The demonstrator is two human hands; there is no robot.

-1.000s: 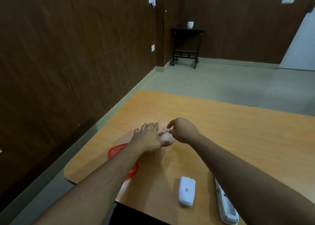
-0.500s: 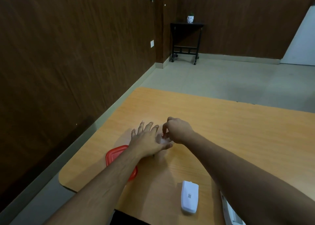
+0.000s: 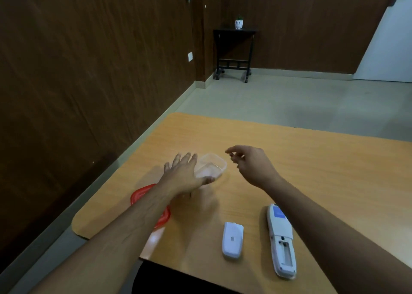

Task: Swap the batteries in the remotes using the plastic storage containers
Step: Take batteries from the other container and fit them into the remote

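Judging by the remote [image 3: 282, 242] at lower right, compartment bared, batteries look removed; left hand [image 3: 185, 174] spread on the clear container [image 3: 215, 164] (contents unclear), right hand [image 3: 252, 164] loosely curled, refilling pending

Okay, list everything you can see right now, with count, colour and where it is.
clear container: one, clear, table middle, uncovered
lid: one, red, near left edge, partly under the forearm
battery cover: one, white, near edge
remote: one, white, face down, battery bay open, right of the cover
table: one, orange wood
side table: one, black, far wall
owl pot: one, white, on the side table
left hand: fingers spread, thumb on the container rim
right hand: raised, fingers loosely curled
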